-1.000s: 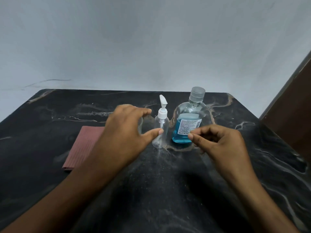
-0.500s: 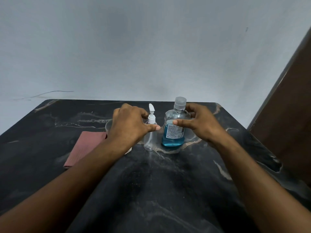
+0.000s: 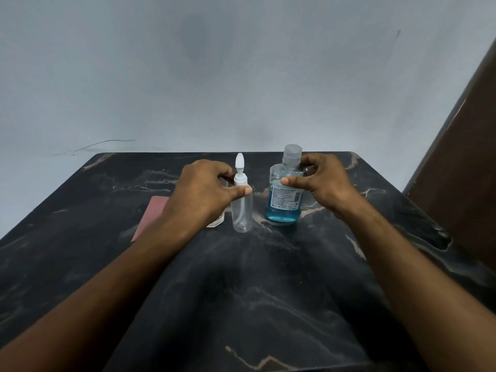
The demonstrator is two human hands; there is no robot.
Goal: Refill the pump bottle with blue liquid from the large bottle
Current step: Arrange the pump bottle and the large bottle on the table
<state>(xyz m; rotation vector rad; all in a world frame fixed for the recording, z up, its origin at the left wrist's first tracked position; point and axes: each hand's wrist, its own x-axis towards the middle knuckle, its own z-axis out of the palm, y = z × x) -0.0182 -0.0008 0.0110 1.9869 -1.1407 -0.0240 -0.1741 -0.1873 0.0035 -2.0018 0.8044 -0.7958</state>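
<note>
A small clear pump bottle (image 3: 243, 210) with a white pump head stands upright and looks empty. My left hand (image 3: 204, 191) wraps its upper part, thumb across the front just under the white collar. To its right stands the large clear bottle (image 3: 284, 202), holding blue liquid in its lower part, with a white label and a translucent cap. My right hand (image 3: 319, 181) curls around its shoulder, thumb on the front above the label, fingers behind the neck. Both bottles stand on the black marble table (image 3: 241, 291).
A folded reddish-brown cloth (image 3: 150, 216) lies on the table left of my left arm. A clear glass object (image 3: 216, 222) shows partly under my left hand. A dark brown door or panel (image 3: 461, 167) stands at the right. A grey wall rises behind the table.
Both hands have moved forward from the near side of the bottles. The left now holds the pump bottle and the right holds the large bottle.
</note>
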